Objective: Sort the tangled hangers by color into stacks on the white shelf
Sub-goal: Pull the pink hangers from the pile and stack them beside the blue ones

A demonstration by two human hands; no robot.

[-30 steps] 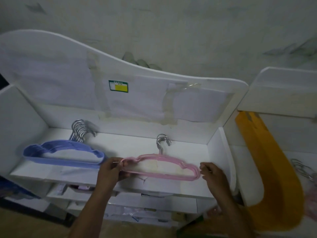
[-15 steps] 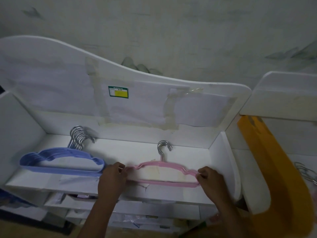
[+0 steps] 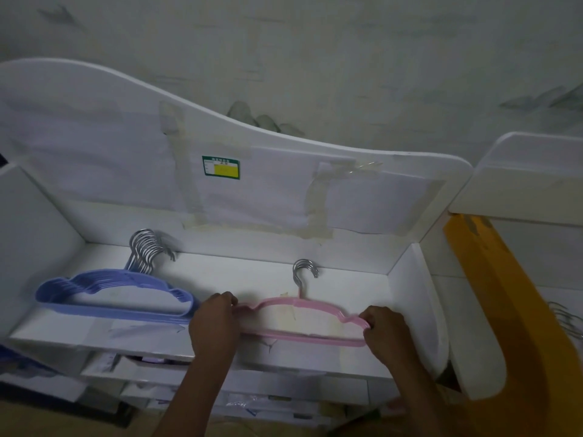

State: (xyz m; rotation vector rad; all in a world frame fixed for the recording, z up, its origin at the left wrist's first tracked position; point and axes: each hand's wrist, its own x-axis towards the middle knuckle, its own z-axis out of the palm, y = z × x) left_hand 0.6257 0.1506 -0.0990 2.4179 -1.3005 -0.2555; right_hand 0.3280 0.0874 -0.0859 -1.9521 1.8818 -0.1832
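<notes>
The pink hangers (image 3: 303,320) are laid flat on the white shelf (image 3: 277,279), at about 5 o'clock from its middle, with the metal hooks (image 3: 304,272) pointed toward the back panel at 12 o'clock. The left end of the pink stack is gripped by the left hand (image 3: 214,326), whose fingers are curled over the rim. The right end is pinched by the right hand (image 3: 385,332), with fingers folded round the corner. At 9 o'clock from the pink stack, just beside the left hand, a stack of blue hangers (image 3: 113,294) is rested on the same shelf, its bundle of hooks (image 3: 148,247) fanned toward the back. A green and yellow sticker (image 3: 220,167) is seen on the taped paper at 12 o'clock. A yellow slide (image 3: 504,310) is placed at 3 o'clock, beyond the shelf's side wall.
</notes>
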